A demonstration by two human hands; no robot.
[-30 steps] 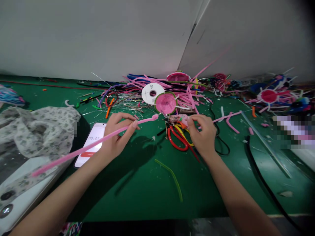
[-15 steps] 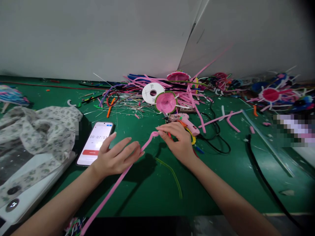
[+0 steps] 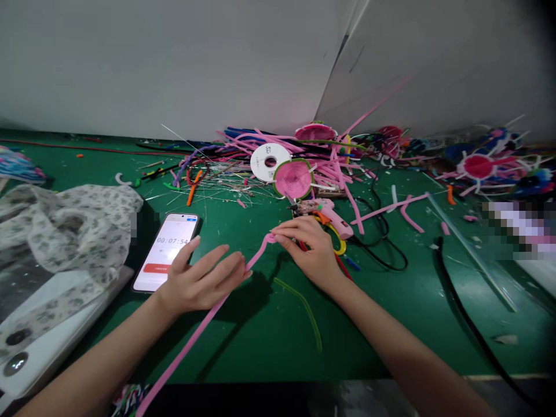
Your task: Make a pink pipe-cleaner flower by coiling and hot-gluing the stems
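- Two bare hands, both on one long pink fuzzy stem [image 3: 185, 354]; it slants over the green tabletop [image 3: 356, 353], from a curled upper end down past the near edge
- One left hand [image 3: 206, 281], thumb and forefinger closed together on the stem below its curl, the other three fingers fanned out
- One right hand [image 3: 310, 246], fingertips pinched narrow on the curled end
- One thin yellow-green strip [image 3: 304, 304], bent, lying below the right hand
- One pink glue gun [image 3: 336, 217] with a black cord, just beyond the right hand; one yellow loop handle [image 3: 342, 246] beside it
- One phone with a lit white screen [image 3: 169, 243] reading 00:07:54, partly behind the left hand
- One flat white disc with a centre hole [image 3: 260, 165], and one pink round piece with a green rim [image 3: 293, 178] overlapping it
- Two short orange pieces, one at left [image 3: 194, 186], one at right [image 3: 450, 194]
- One pale cloth with grey-green print [image 3: 65, 231], at far left
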